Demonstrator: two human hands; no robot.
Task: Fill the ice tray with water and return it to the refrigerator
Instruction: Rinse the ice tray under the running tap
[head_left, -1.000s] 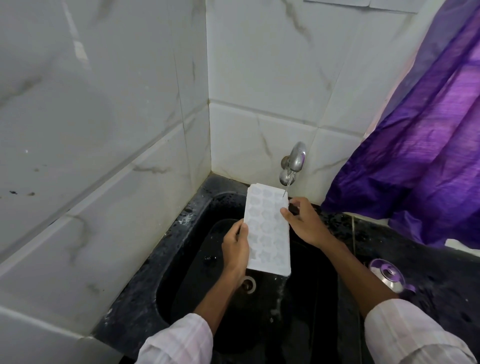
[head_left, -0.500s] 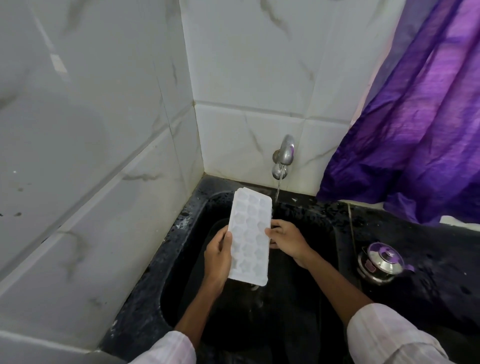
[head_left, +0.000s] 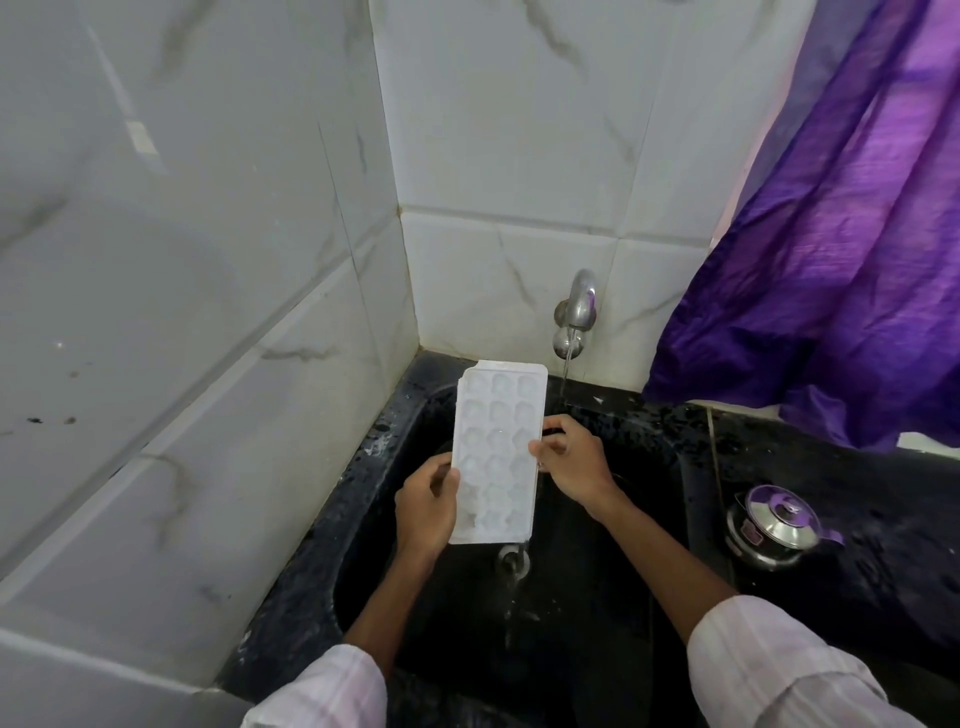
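Note:
A white ice tray (head_left: 496, 452) with several moulded cells hangs lengthwise over the black sink (head_left: 644, 467). My left hand (head_left: 426, 504) grips its left long edge near the bottom. My right hand (head_left: 571, 460) pinches the right long edge at mid-height. A metal tap (head_left: 576, 306) on the tiled back wall runs a thin stream of water that falls just right of the tray's top corner, behind my right hand. Water trickles off the tray's lower right corner towards the drain (head_left: 511, 558).
White marble-look tiles form the wall (head_left: 208, 312) close on the left and behind the sink. A purple curtain (head_left: 841, 234) hangs at the right. A small steel pot with a purple-knobbed lid (head_left: 774, 525) stands on the wet black counter right of the sink.
The tray has shifted left, out from under the tap's stream, which now falls beside it. Both hands keep their hold on its long edges.

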